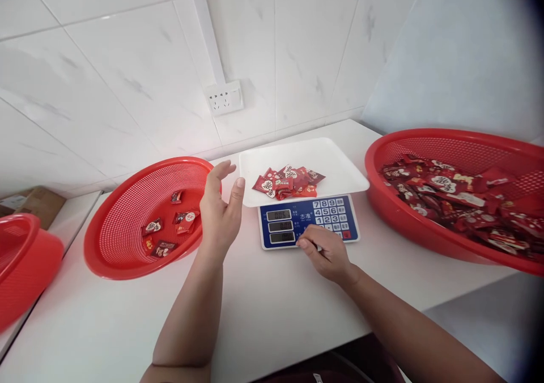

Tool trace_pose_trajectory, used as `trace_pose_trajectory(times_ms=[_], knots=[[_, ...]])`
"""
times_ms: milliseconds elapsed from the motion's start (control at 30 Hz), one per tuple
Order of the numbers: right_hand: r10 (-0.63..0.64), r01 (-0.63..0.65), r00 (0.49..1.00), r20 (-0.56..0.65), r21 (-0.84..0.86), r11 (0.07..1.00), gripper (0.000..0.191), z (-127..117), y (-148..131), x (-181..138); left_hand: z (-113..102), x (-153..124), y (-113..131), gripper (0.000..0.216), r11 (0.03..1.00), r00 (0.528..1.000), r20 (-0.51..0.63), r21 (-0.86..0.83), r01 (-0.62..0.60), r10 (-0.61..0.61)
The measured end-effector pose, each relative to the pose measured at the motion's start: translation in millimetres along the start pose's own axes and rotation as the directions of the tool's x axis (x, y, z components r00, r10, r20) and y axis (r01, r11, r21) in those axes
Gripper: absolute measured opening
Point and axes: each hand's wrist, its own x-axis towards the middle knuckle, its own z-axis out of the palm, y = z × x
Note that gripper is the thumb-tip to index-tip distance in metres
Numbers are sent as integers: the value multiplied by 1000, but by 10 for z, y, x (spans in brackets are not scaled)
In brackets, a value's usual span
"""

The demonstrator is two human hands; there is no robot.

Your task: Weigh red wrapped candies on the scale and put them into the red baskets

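A digital scale (309,220) with a blue keypad panel stands on the white counter, and its white tray (335,167) carries a small heap of red candy packets (288,182). My left hand (220,209) hovers open, fingers up, between the tray's left edge and a red mesh basket (119,241) that holds several red packets (168,230). My right hand (326,251) rests on the counter at the scale's front edge, fingers curled, fingertips touching the panel beside the displays. Nothing shows in either hand.
A large red mesh basket (450,145) full of red packets sits at the right, overhanging the counter edge. Another red basin (25,264) stands at the far left on a separate surface. A wall socket (224,97) is on the tiled wall behind.
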Motion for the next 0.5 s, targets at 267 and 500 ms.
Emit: trace_pose_trajectory(times_ms=[267, 500], knots=[[-22, 21, 999, 36, 33, 999, 20, -15, 6, 9, 42, -20, 21, 43, 998, 997, 68, 63, 21, -25], [-16, 15, 999, 38, 26, 1000, 21, -27, -1, 17, 38, -15, -6, 45, 999, 995, 96, 51, 6, -10]])
